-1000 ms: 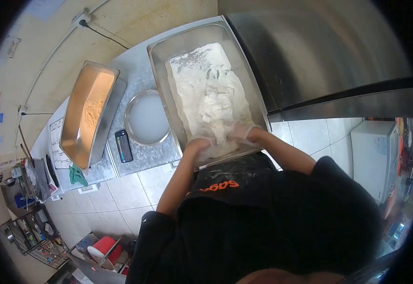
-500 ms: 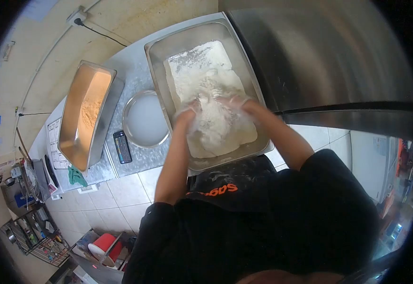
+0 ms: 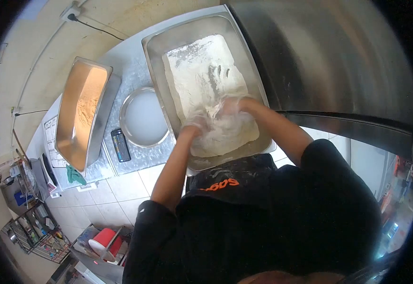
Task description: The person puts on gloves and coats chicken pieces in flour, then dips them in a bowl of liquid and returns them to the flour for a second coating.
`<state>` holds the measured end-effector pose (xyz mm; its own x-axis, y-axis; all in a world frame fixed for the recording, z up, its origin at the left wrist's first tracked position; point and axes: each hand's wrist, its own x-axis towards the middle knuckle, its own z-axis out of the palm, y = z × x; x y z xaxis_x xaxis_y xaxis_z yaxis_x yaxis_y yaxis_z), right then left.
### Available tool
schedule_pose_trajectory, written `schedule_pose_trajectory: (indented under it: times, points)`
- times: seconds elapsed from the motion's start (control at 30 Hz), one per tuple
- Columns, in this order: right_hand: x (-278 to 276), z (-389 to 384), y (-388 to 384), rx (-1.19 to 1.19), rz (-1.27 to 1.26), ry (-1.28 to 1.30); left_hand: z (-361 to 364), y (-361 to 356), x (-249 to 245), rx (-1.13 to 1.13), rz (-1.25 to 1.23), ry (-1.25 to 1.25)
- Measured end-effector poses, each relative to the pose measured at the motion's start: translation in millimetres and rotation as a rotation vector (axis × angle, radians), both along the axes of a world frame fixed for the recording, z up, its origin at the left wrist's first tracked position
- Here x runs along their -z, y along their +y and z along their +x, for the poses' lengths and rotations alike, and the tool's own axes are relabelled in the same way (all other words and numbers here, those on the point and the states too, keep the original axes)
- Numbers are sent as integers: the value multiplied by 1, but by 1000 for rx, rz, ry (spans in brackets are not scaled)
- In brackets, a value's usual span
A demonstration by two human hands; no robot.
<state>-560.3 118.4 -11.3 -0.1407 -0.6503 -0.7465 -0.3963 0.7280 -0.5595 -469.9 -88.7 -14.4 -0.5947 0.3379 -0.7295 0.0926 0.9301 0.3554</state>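
White flour (image 3: 194,80) lies in a wide, deep steel pan (image 3: 198,163) on the counter. Both hands are in the flour, in what look like thin clear gloves. My left hand (image 3: 198,124) is low on the left side of the heap, its fingers smeared by motion and partly sunk in flour. Slightly higher on the right is my right hand (image 3: 231,106), also blurred, its fingers pointing inward at the heap. Whether either hand grips anything is hidden. Finger marks show the pan's bottom beyond the right hand.
Left of the pan stands a round bowl (image 3: 145,118) of cloudy whitish liquid. Beside it lies a dark phone-like object (image 3: 120,145). A long steel pan (image 3: 103,130) holds orange-brown powder; a green cloth (image 3: 75,175) lies near it. A large steel cabinet (image 3: 320,57) borders the right.
My left hand has moved down and slightly right, and my right hand inward. Several dark finger streaks have appeared in the flour, and the raised heap in the middle has been spread.
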Motion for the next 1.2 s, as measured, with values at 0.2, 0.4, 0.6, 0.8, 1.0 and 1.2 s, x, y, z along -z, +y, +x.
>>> schedule_pose_trajectory:
  times: [0.2,0.4,0.6,0.8,1.0,1.2]
  points:
    - [-34,119,9,663,151,774,75,29,27,-285,-279,655]
    - [-35,102,33,888,155,29,82,28,9,-1066,565,30]
    - [9,125,62,121,59,501,100,13,28,-376,212,239]
    - [-23,119,67,327,-45,241,106,-1,30,-506,702,144]
    - [-76,137,40,246,105,429,93,11,-18,18,78,-26]
    - [-107,116,31,698,-333,107,92,-4,43,-380,857,65]
